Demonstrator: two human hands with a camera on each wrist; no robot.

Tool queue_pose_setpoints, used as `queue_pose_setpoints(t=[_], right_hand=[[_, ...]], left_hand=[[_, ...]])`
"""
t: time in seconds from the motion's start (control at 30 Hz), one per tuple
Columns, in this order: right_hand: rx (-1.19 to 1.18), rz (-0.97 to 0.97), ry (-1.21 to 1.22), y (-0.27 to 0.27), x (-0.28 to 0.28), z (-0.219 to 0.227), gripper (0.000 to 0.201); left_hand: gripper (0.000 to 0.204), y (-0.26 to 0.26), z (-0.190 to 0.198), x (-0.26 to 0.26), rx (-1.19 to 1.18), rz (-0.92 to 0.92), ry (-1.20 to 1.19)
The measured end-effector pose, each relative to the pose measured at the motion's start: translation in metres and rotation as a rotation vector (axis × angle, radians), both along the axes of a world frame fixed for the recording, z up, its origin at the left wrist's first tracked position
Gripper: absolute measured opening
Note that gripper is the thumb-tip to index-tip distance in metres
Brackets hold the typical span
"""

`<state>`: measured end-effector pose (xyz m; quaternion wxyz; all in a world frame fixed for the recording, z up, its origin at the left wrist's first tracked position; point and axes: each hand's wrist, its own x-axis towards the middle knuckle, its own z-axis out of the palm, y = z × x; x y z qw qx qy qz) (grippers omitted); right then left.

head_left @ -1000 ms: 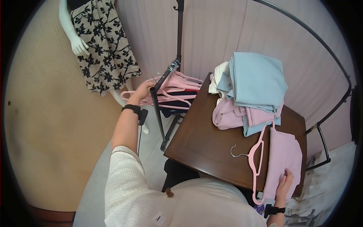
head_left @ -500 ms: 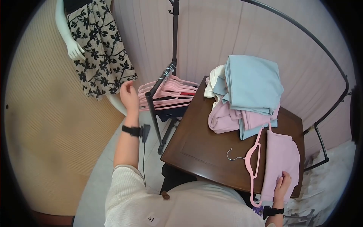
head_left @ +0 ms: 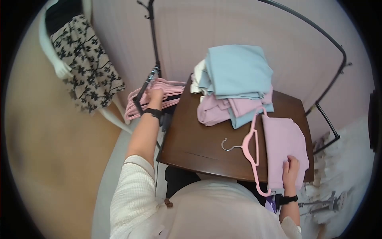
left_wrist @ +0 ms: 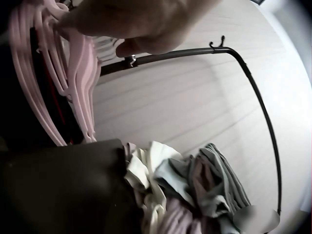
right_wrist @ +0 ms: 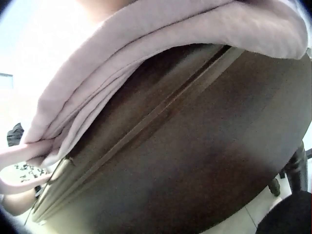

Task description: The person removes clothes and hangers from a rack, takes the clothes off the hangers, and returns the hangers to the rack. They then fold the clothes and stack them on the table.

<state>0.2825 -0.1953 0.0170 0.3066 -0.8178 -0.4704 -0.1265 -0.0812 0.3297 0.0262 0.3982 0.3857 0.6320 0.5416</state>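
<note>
Rack (head_left: 154, 40) holds hangers (head_left: 133, 104), left hand (head_left: 156, 97) there, grip unclear; right hand (head_left: 291, 172) open on cloth (head_left: 283, 139).

Brown table before a pale pinkish wall

The wooden table (head_left: 191, 147) stands by a pale pinkish wall (head_left: 175, 28) with faint vertical lines; light grey floor (head_left: 109, 175) shows below, a curved tan surface (head_left: 36, 131) at left, brightness at lower right.
</note>
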Motion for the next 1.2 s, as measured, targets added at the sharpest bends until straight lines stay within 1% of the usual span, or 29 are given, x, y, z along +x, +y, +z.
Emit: queue_pose_setpoints(t=[0.03, 0.07, 0.13, 0.17, 0.2, 0.23, 0.27, 0.33, 0.37, 0.4, 0.43, 0.47, 0.5, 0.53, 0.57, 0.63, 0.7, 0.77, 0.8, 0.83, 0.87, 0.9, 0.93, 1.0, 1.03, 1.1, 1.13, 1.17, 1.2], right_hand=[[0.006, 0.012, -0.017, -0.001, 0.003, -0.003, 0.022], [0.013, 0.027, -0.032, -0.001, 0.004, -0.005, 0.022], [0.024, 0.024, -0.050, 0.000, 0.005, -0.003, 0.023], [0.032, 0.044, -0.074, -0.001, 0.004, -0.002, 0.025], [0.030, 0.017, -0.068, -0.002, 0.003, -0.002, 0.025], [0.061, 0.027, -0.088, -0.002, 0.001, -0.001, 0.025], [0.096, 0.037, -0.113, -0.002, -0.003, 0.002, 0.025], [0.051, 0.136, 0.004, 0.004, -0.029, 0.016, 0.024], [-0.036, 0.210, 0.102, 0.011, -0.052, 0.033, 0.024], [-0.121, 0.286, 0.209, 0.018, -0.074, 0.048, 0.025], [-0.258, 0.323, 0.232, 0.025, -0.087, 0.052, 0.028], [-0.395, 0.361, 0.254, 0.029, -0.095, 0.054, 0.031], [-0.392, 0.355, 0.268, 0.031, -0.098, 0.048, 0.031], [-0.490, 0.321, 0.278, 0.036, -0.099, 0.036, 0.034], [-0.587, 0.286, 0.283, 0.037, -0.099, 0.030, 0.037], [-0.590, 0.226, 0.321, 0.034, -0.094, 0.035, 0.039], [-0.598, 0.167, 0.355, 0.026, -0.093, 0.041, 0.041], [-0.398, 0.241, 0.287, 0.018, -0.097, 0.046, 0.037], [-0.402, 0.237, 0.293, 0.016, -0.099, 0.043, 0.037], [-0.433, 0.287, 0.234, 0.017, -0.102, 0.036, 0.036], [-0.462, 0.338, 0.172, 0.019, -0.104, 0.026, 0.036], [-0.483, 0.304, 0.140, 0.021, -0.105, 0.012, 0.034], [-0.482, 0.302, 0.138, 0.019, -0.105, 0.015, 0.034], [-0.615, 0.167, 0.286, 0.014, -0.105, 0.025, 0.018], [-0.610, 0.162, 0.284, 0.010, -0.100, 0.030, 0.018], [-0.361, 0.141, 0.330, -0.003, -0.077, 0.038, 0.018], [-0.140, 0.157, 0.323, -0.010, -0.062, 0.038, 0.018], [-0.042, 0.158, 0.697, -0.022, -0.058, 0.062, 0.016], [0.253, 0.240, 1.128, -0.030, -0.066, 0.088, 0.015]], left_hand=[[0.081, 0.058, -0.052, -0.009, 0.035, -0.048, 0.336], [0.076, 0.082, -0.075, -0.014, 0.083, -0.067, 0.434], [0.068, 0.067, -0.061, -0.019, 0.103, -0.145, 0.360], [0.064, 0.084, -0.074, -0.036, 0.100, -0.356, 0.276], [0.060, 0.097, -0.088, -0.043, 0.092, -0.567, 0.189], [0.057, 0.074, -0.074, -0.037, 0.184, -0.675, 0.548], [0.055, 0.037, -0.048, -0.035, 0.290, -0.767, 0.906], [0.051, -0.053, -0.020, -0.011, 0.261, -0.458, 0.487], [0.051, -0.085, -0.008, -0.002, 0.263, -0.472, 0.491], [0.049, -0.115, 0.001, 0.004, 0.287, -0.626, 0.409], [0.047, -0.141, 0.008, 0.009, 0.306, -0.776, 0.327], [0.044, -0.165, 0.012, 0.015, 0.377, -0.895, 0.408], [0.041, -0.197, 0.024, 0.024, 0.361, -1.003, 0.343], [0.036, -0.228, 0.035, 0.031, 0.409, -1.105, 0.280], [0.032, -0.258, 0.051, 0.036, 0.390, -1.226, 0.250], [0.026, -0.318, 0.087, 0.041, 0.380, -1.394, 0.317], [0.023, -0.349, 0.094, 0.040, 0.539, -1.578, 0.439], [0.024, -0.369, 0.096, 0.048, 0.581, -1.739, 0.507], [0.023, -0.378, 0.095, 0.053, 0.591, -1.814, 0.532], [0.023, -0.384, 0.092, 0.059, 0.583, -1.820, 0.530], [0.024, -0.388, 0.088, 0.066, 0.605, -1.852, 0.592], [0.024, -0.393, 0.086, 0.071, 0.631, -1.881, 0.654], [0.024, -0.399, 0.085, 0.074, 0.635, -1.881, 0.654], [0.026, -0.411, 0.084, 0.076, 0.717, -1.933, 0.651], [0.026, -0.413, 0.086, 0.075, 0.725, -1.935, 0.653], [0.038, -0.418, 0.091, 0.076, 0.504, -2.048, 0.974], [0.038, -0.419, 0.090, 0.078, 0.510, -2.050, 0.972], [0.048, -0.420, 0.088, 0.082, 0.596, -1.941, 0.895], [0.059, -0.421, 0.087, 0.086, 0.676, -1.830, 0.817]])
